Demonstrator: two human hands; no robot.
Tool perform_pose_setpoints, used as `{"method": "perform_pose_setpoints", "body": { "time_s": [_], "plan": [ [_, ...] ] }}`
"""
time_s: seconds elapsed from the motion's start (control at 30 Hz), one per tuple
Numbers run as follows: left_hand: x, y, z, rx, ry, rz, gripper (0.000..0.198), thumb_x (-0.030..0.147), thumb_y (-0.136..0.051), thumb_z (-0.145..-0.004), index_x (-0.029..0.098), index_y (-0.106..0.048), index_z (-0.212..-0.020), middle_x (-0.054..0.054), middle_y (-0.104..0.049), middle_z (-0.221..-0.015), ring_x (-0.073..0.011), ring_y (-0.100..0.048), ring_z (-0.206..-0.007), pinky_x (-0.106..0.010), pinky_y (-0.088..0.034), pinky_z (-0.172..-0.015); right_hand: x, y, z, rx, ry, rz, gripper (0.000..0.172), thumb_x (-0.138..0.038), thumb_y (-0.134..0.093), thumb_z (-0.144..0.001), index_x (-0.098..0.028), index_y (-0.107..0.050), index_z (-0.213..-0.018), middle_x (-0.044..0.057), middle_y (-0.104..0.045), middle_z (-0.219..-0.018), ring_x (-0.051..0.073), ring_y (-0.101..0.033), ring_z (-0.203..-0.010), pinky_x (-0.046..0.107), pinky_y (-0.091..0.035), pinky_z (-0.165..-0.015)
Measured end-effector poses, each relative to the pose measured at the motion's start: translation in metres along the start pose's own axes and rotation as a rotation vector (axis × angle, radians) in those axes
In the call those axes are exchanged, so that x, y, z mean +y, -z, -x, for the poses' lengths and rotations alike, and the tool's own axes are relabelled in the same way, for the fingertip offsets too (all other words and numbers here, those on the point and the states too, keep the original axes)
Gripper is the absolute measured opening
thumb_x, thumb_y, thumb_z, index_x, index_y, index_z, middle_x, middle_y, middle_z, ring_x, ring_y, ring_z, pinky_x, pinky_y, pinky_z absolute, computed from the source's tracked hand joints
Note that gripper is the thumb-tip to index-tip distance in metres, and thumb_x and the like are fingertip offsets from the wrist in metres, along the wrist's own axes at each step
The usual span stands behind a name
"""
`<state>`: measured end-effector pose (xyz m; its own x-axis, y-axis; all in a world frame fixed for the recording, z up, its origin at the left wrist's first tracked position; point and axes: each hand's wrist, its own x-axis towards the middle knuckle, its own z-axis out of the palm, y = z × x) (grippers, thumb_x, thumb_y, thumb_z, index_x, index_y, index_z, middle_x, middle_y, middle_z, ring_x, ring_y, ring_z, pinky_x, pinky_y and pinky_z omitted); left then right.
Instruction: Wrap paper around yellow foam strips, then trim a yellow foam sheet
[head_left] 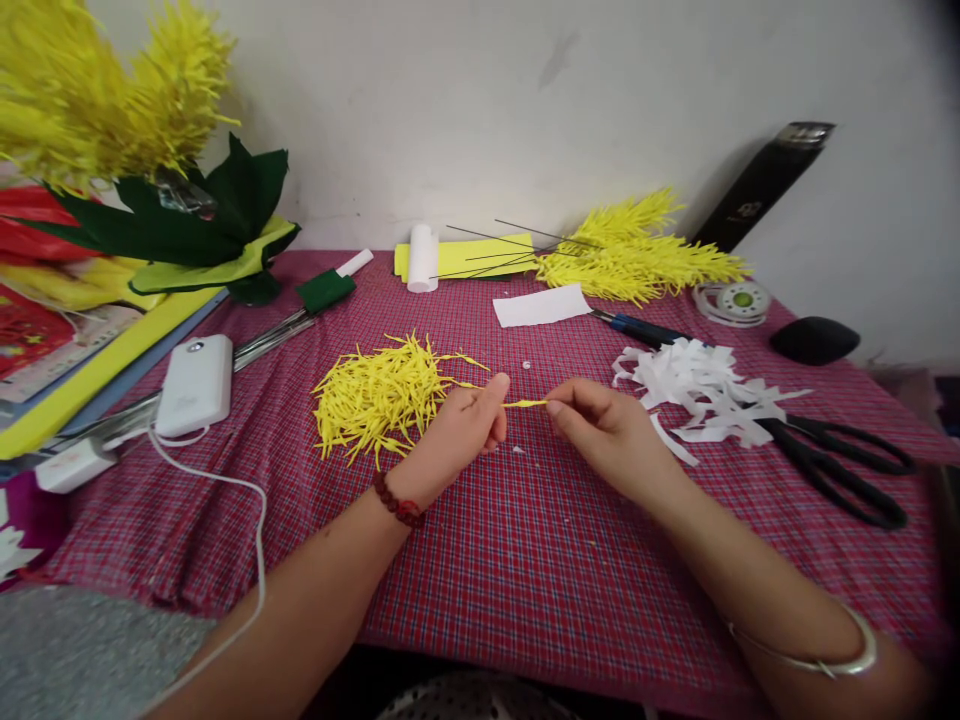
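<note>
My left hand (465, 425) and my right hand (604, 425) meet over the middle of the table, each pinching one end of a thin yellow paper strip (525, 404) stretched between them. Both sets of fingers are closed on it. Just left of my left hand lies a loose pile of similar yellow strips (379, 395). A heap of white paper scraps (701, 390) lies right of my right hand.
Black scissors (844, 460) lie at the right. A white power bank (195, 385) with a cable sits at the left. Finished yellow fringed stems (637, 255), thin wires, a white roll (422, 258), a tape roll (739, 300) and green and yellow paper flowers (161, 215) stand behind, on a red checked cloth (525, 560).
</note>
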<state>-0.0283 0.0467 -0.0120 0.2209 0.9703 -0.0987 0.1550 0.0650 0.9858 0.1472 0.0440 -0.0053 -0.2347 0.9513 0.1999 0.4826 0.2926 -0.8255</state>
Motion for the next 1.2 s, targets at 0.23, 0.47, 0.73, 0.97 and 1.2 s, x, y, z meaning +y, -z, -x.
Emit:
{"method": "perform_pose_setpoints", "body": {
  "time_s": [0.23,0.47,0.73,0.97,1.2],
  "plan": [
    [0.001,-0.003,-0.001,0.031,-0.026,0.014,0.044,0.048,-0.050,-0.086,0.018,-0.050,-0.055,0.004,-0.045,-0.049,-0.0076,-0.043,-0.047,-0.022,-0.036,-0.050,-0.004,0.000,0.001,-0.008,0.019,0.035,0.017,-0.029,-0.049,-0.083,-0.020,-0.057,-0.071,-0.002,-0.050,-0.058,0.012,-0.045,-0.054,0.026,-0.034,-0.051],
    [0.003,-0.003,-0.001,0.046,-0.049,0.004,0.037,0.042,-0.051,-0.086,0.017,-0.057,-0.060,0.002,-0.048,-0.052,-0.0079,-0.043,-0.049,-0.022,-0.034,-0.049,-0.001,0.000,0.001,-0.024,0.021,0.012,0.018,-0.029,-0.049,-0.083,-0.020,-0.055,-0.068,-0.003,-0.049,-0.058,0.012,-0.043,-0.054,0.026,-0.034,-0.051],
    [0.006,0.000,0.000,0.018,-0.119,-0.152,0.035,0.041,-0.051,-0.085,0.017,-0.058,-0.060,0.003,-0.050,-0.053,-0.0090,-0.044,-0.051,-0.023,-0.036,-0.052,-0.001,0.002,-0.002,-0.060,-0.104,-0.195,0.020,-0.034,-0.051,-0.082,-0.021,-0.054,-0.067,-0.004,-0.048,-0.055,0.011,-0.042,-0.051,0.026,-0.034,-0.050],
    [0.009,-0.002,0.001,0.061,-0.139,-0.188,0.034,0.038,-0.047,-0.088,0.018,-0.059,-0.064,0.003,-0.047,-0.053,-0.0097,-0.043,-0.051,-0.023,-0.033,-0.051,0.000,0.003,-0.001,-0.035,-0.115,-0.226,0.018,-0.034,-0.053,-0.082,-0.022,-0.054,-0.068,-0.003,-0.051,-0.057,0.011,-0.043,-0.052,0.026,-0.034,-0.050],
    [0.011,-0.003,0.002,0.079,-0.157,-0.149,0.033,0.031,-0.049,-0.087,0.017,-0.053,-0.057,0.004,-0.044,-0.053,-0.0089,-0.040,-0.052,-0.023,-0.030,-0.050,0.001,0.002,-0.002,-0.011,-0.134,-0.260,0.014,-0.033,-0.055,-0.079,-0.022,-0.055,-0.071,-0.004,-0.050,-0.057,0.011,-0.043,-0.052,0.027,-0.033,-0.050]
  ]
}}
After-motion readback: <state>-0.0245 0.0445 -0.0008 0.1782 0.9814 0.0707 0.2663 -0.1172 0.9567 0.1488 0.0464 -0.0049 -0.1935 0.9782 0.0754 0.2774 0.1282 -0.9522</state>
